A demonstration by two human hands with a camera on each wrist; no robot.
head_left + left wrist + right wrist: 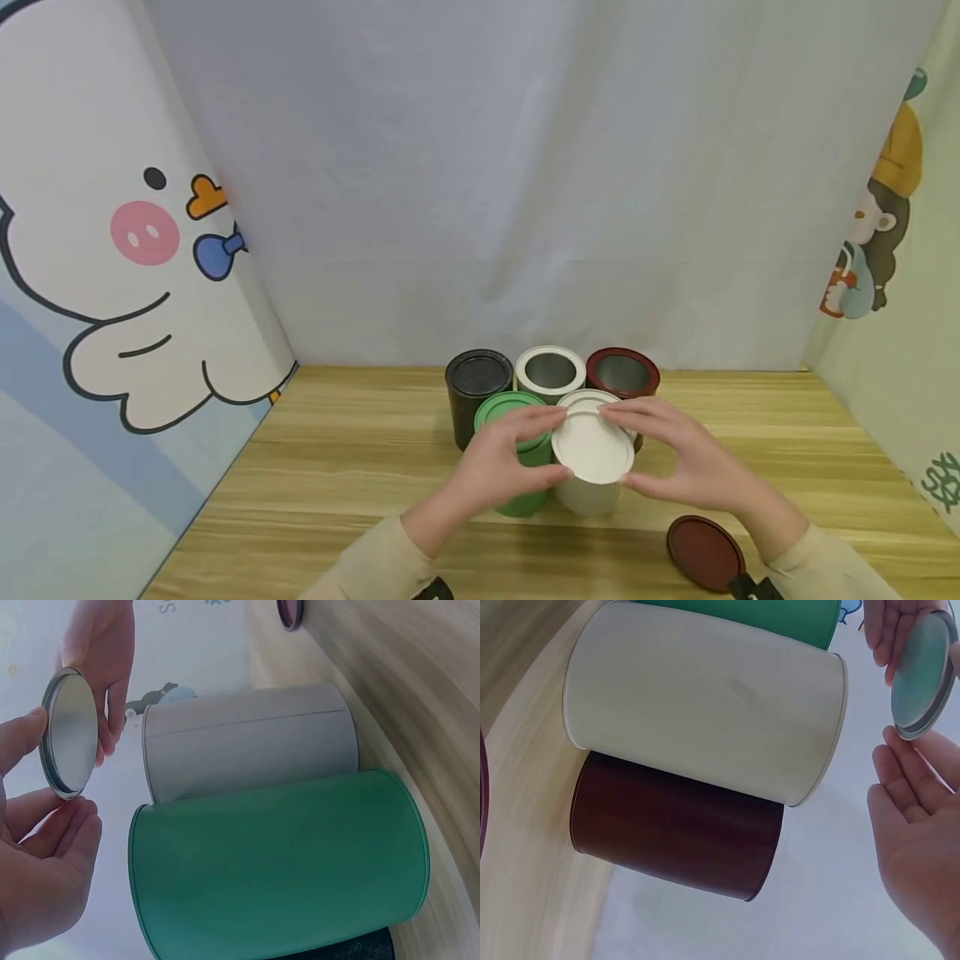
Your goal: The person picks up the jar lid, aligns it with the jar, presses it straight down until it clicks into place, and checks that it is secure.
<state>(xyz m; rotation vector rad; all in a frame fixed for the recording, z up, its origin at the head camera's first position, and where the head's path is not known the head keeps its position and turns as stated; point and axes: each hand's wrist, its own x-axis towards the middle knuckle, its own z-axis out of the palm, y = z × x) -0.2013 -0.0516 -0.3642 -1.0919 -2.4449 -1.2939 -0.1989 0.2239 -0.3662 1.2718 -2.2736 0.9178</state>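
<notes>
Both hands pinch a round white lid [592, 446] by its edge, the left hand [495, 458] on one side and the right hand [690, 458] on the other. The lid is held above the front white can [588, 497], whose top it mostly hides in the head view. Its metallic underside [77, 742] shows in the left wrist view, apart from the can. Beside the left hand stands a green can [525, 504] with a green top. Close to the right forearm, a dark red lid [705, 552] lies flat on the table.
Behind stand a black can [461, 408] with a black top, a white-rimmed can [551, 352] and a dark red can [622, 357]; the last two have openings inside their rims. The cans stand close together on a wooden table [337, 467], before a pale curtain [450, 208].
</notes>
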